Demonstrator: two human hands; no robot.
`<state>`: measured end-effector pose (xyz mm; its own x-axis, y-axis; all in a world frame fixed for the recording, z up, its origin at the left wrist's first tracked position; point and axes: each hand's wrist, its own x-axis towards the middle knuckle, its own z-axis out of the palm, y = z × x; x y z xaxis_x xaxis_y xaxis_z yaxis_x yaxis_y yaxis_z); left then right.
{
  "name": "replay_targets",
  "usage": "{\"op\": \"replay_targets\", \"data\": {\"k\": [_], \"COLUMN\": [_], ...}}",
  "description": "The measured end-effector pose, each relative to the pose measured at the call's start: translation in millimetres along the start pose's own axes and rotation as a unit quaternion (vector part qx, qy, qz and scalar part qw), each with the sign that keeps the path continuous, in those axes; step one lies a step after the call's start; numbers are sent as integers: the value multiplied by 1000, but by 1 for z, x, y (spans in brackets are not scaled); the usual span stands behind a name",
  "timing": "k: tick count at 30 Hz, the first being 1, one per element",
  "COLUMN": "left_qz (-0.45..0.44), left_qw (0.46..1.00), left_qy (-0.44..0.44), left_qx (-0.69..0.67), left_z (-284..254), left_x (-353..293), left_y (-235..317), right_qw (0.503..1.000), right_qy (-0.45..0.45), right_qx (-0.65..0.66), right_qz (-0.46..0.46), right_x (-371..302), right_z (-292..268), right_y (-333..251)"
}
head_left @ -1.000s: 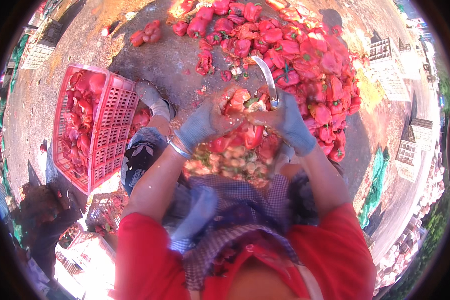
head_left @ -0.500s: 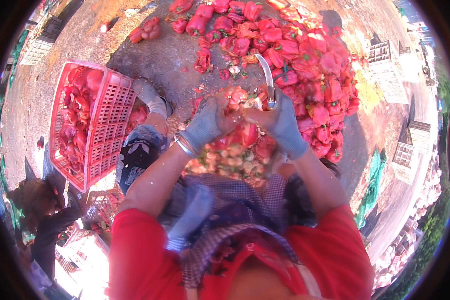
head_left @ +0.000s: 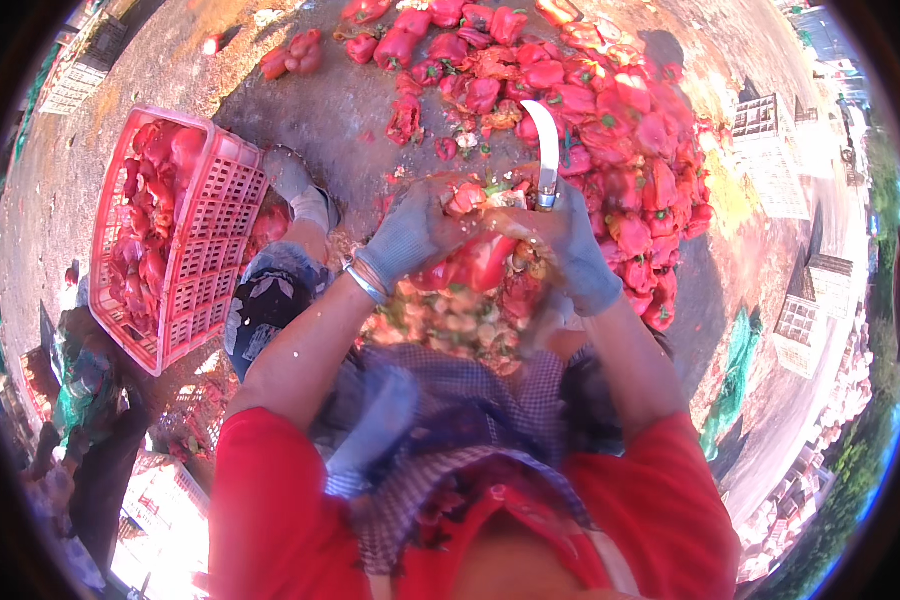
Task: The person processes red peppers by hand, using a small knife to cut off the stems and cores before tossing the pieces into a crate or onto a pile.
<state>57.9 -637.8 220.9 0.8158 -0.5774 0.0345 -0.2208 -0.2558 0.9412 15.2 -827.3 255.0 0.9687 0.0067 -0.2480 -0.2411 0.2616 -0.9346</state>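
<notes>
My left hand (head_left: pixel 410 235), in a grey-blue glove, is closed round a red bell pepper (head_left: pixel 466 198); its opened, pale top shows between my hands. In my gloved right hand (head_left: pixel 578 250) is a curved knife (head_left: pixel 547 150), its bright blade pointing up and away from me. The right thumb reaches across to the pepper, and its exact contact is hidden. Just under my hands lie large red pepper pieces (head_left: pixel 480 262). Nearer my apron is a heap of pale pepper cores and scraps (head_left: pixel 450 320), partly blurred.
A large pile of red peppers (head_left: pixel 630 130) spreads ahead and to the right. To the left stands a pink plastic crate (head_left: pixel 195 260) filled with red pepper pieces, beside my foot (head_left: pixel 305 195). White crates (head_left: pixel 770 150) and a green net (head_left: pixel 735 385) lie far right.
The knife has turned so its blade shows broad side on and stands more upright. Both hands stay together at the pepper. At lower left, the other person's dark shape has shifted.
</notes>
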Motion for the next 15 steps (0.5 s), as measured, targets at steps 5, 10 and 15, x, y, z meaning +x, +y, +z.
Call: {"op": "replay_targets", "data": {"k": [5,10,15], "left_qz": [13,11,-17], "left_qw": [995,991,998], "left_qy": [43,39,-44], "left_qx": [89,128,-47], "left_z": [8,6,18], "left_x": [-2,-2,-1], "left_y": [-30,-30,-21], "right_qw": [881,785,833], "right_qy": [-40,-28,1], "right_qx": [-457,-577,-504], "right_qz": [-118,-224,-226], "right_x": [9,5,9], "right_z": [-8,-6,-15], "right_y": [-4,-4,2]}}
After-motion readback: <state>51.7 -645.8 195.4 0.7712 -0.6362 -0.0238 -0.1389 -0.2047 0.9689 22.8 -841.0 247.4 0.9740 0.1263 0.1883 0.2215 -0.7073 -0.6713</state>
